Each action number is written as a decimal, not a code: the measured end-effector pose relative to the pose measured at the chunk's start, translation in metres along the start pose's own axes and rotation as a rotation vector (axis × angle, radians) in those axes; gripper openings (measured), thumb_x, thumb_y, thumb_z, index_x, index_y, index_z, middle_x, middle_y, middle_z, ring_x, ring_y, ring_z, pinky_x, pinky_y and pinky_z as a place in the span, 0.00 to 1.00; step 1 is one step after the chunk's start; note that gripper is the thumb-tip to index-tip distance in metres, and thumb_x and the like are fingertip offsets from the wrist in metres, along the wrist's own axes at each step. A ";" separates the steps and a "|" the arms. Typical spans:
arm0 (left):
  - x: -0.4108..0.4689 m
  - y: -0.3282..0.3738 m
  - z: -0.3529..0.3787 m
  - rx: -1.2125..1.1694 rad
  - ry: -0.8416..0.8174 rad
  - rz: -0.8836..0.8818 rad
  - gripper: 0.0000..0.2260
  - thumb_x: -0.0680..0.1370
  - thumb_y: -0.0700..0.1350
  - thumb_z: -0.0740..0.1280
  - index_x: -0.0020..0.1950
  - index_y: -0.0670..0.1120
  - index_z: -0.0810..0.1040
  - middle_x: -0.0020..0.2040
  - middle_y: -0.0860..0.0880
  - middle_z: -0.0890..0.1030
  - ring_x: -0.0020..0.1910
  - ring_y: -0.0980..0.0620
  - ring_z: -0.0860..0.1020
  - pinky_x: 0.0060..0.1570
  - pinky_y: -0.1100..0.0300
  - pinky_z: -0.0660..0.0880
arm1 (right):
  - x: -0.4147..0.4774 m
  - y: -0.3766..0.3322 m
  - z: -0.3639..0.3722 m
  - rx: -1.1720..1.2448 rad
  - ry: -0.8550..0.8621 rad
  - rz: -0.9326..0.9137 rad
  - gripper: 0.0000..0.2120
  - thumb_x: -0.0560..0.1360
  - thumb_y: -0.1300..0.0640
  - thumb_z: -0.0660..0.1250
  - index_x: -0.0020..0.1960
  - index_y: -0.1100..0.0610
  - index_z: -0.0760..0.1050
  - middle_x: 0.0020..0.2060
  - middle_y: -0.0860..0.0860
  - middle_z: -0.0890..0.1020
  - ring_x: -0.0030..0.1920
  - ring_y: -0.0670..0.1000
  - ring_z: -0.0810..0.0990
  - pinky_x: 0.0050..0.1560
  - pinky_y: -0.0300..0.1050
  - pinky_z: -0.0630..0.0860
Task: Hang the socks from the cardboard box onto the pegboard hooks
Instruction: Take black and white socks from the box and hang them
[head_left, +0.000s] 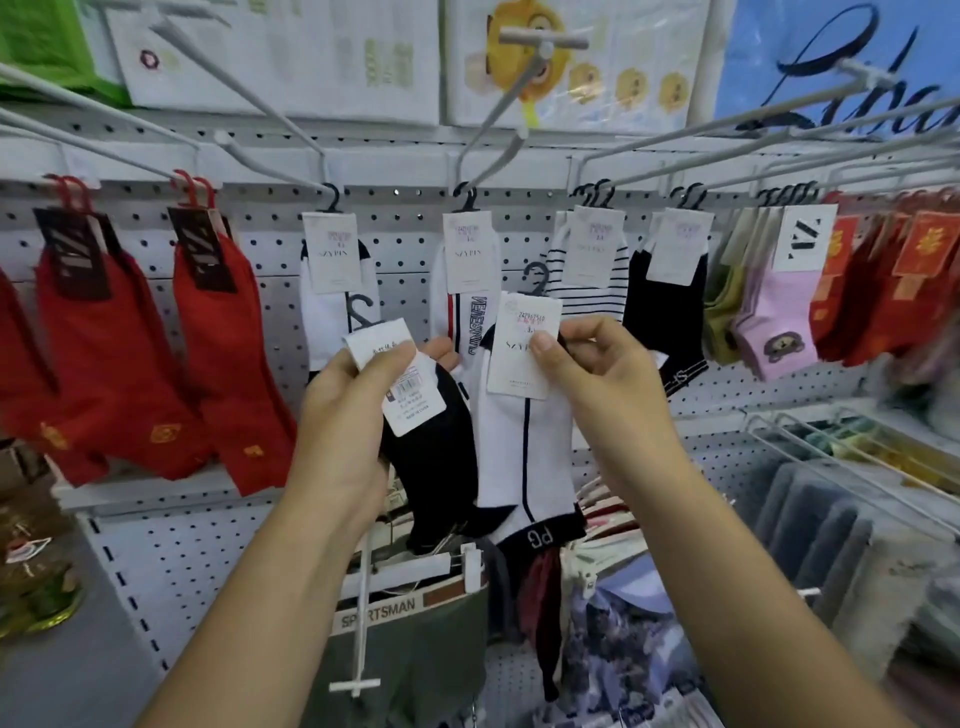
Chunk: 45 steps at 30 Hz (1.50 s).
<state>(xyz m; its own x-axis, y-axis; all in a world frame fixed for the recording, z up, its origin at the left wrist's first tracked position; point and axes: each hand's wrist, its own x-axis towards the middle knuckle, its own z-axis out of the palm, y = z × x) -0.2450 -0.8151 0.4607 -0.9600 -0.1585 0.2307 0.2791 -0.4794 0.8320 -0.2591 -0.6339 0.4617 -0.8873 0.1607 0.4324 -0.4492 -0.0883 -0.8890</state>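
My left hand (353, 410) grips a black sock pair (434, 467) by its white paper tag, barcode side toward me, its black hanger hook sticking up. My right hand (592, 364) pinches the label of a white sock pair (524, 457) with a dark stripe and a black "PG" cuff; its black hook (536, 278) points up. Both pairs hang in front of the white pegboard (405, 249). Long white hooks (291, 130) jut toward me, carrying white, striped and black socks (670, 306). No cardboard box is in view.
Red socks (130, 364) hang at the left, pink, olive and red ones (779, 312) at the right. Below are packaged underwear (395, 608) on hangers and a wire rack of towels (852, 499). Printed boxes sit on the shelf above.
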 end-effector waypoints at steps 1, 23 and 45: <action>0.002 0.002 -0.002 -0.039 -0.011 -0.006 0.12 0.82 0.38 0.62 0.66 0.38 0.74 0.54 0.40 0.86 0.55 0.44 0.85 0.55 0.52 0.80 | 0.005 -0.003 0.001 -0.046 0.008 -0.011 0.06 0.78 0.57 0.72 0.51 0.56 0.76 0.43 0.48 0.87 0.46 0.45 0.86 0.47 0.38 0.80; -0.023 0.070 -0.075 0.383 0.294 0.378 0.14 0.79 0.34 0.69 0.56 0.51 0.84 0.48 0.55 0.87 0.47 0.55 0.86 0.44 0.61 0.82 | 0.095 -0.009 0.165 -0.252 -0.144 -0.180 0.07 0.76 0.54 0.73 0.49 0.52 0.76 0.50 0.53 0.83 0.52 0.53 0.82 0.53 0.47 0.80; -0.028 -0.009 0.058 0.268 0.009 0.334 0.12 0.78 0.37 0.72 0.52 0.47 0.70 0.41 0.52 0.84 0.46 0.53 0.84 0.50 0.59 0.79 | 0.003 -0.043 -0.022 -0.227 -0.322 -0.091 0.11 0.77 0.47 0.72 0.56 0.51 0.82 0.49 0.47 0.86 0.51 0.47 0.84 0.53 0.43 0.81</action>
<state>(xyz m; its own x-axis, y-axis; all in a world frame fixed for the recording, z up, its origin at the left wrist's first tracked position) -0.2221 -0.7561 0.4766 -0.8174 -0.2751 0.5061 0.5579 -0.1593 0.8144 -0.2400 -0.6081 0.4973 -0.8487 -0.1618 0.5036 -0.5247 0.1374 -0.8401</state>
